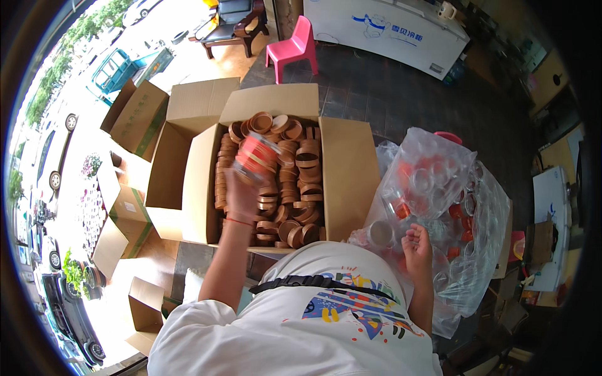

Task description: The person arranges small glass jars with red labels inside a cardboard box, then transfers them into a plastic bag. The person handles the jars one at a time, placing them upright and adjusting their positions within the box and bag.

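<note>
My left hand (pixel 242 192) grips a clear container with a red wrap (pixel 257 155), tilted and blurred, over the cardboard box (pixel 345 178) before me. Inside that box are many brown round lids (pixel 308 160), stacked in columns and heaped loosely at the ends. My right hand (pixel 416 246) is at the right with its fingers loosely bent and nothing seen in it. It is over or beside a large clear plastic bag (pixel 489 244) of transparent jars, several with red wraps. One clear jar (pixel 381 233) lies just left of this hand, at the bag's edge.
An open cardboard box (pixel 169 169) adjoins the lid box on its left; more cartons (pixel 124 221) stand beyond it. A pink plastic chair (pixel 294 47) and a white chest freezer (pixel 390 35) are at the far side. At the left are parked vehicles (pixel 70 310).
</note>
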{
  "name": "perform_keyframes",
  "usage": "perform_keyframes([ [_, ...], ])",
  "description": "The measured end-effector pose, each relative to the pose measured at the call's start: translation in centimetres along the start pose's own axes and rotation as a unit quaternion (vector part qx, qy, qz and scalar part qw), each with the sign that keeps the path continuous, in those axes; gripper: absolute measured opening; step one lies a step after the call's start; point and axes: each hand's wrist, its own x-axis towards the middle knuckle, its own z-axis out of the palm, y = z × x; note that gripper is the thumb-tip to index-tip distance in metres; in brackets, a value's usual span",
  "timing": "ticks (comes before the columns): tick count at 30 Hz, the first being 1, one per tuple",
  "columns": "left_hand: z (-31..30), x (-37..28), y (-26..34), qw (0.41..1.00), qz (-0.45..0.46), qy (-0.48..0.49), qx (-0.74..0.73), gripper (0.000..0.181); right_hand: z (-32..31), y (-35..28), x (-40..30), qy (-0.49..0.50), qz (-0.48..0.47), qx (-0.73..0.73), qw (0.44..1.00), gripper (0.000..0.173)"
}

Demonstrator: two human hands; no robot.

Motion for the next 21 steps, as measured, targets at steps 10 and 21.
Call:
perform_keyframes([
  [10, -5.8, 2.1, -5.3, 0.888, -0.151, -0.038, 0.433, 0.054, -3.6, 6.5, 4.1, 0.032, 0.113, -0.104, 0.988, 0.029],
  [21, -0.5, -3.1, -9.3, 0.577, 0.035, -0.142, 0.803, 0.03, -2.3, 4.7, 5.2, -0.082, 0.143, -0.247, 0.955, 0.035],
])
